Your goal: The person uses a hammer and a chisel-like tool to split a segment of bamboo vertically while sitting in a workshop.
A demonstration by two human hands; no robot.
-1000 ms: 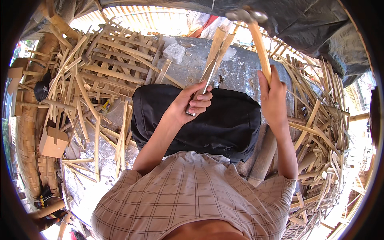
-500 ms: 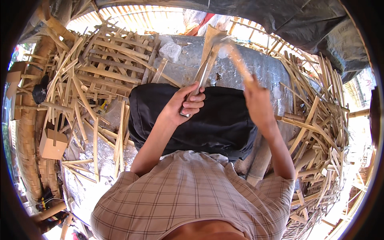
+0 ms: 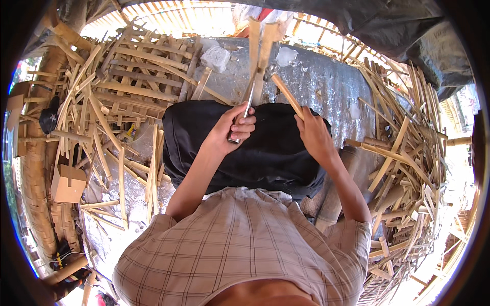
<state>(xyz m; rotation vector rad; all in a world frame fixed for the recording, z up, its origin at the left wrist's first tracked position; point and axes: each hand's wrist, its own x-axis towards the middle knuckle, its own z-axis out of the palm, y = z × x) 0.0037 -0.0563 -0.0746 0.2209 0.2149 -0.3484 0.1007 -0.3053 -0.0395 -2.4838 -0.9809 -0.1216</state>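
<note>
The left grip (image 3: 236, 126) has its fingers curled around the lower end of a metal blade (image 3: 248, 99); whether they also clasp any wood cannot be told. The right grip (image 3: 314, 135) is wrapped around the handle of a hammer (image 3: 289, 96), which slants from it toward 11 o'clock. From the left grip, the split bamboo piece (image 3: 264, 51) lies just past 12 o'clock, its long axis running nearly straight away from the wearer, its two prongs spread at the far end. The left grip is the nearer one to it; the right grip sits toward 4 o'clock of the piece, with the hammer head just beside the bamboo, contact unclear. Black cloth (image 3: 240, 158) covers the lap beneath both. Farther out from the left grip, a cardboard box (image 3: 68, 184) stands toward 8 o'clock, its inside hidden; a white-and-red sack (image 3: 245, 14) lies near 12, contents unseen. Loose bamboo strips (image 3: 403, 153) pile up toward 3 o'clock.
</note>
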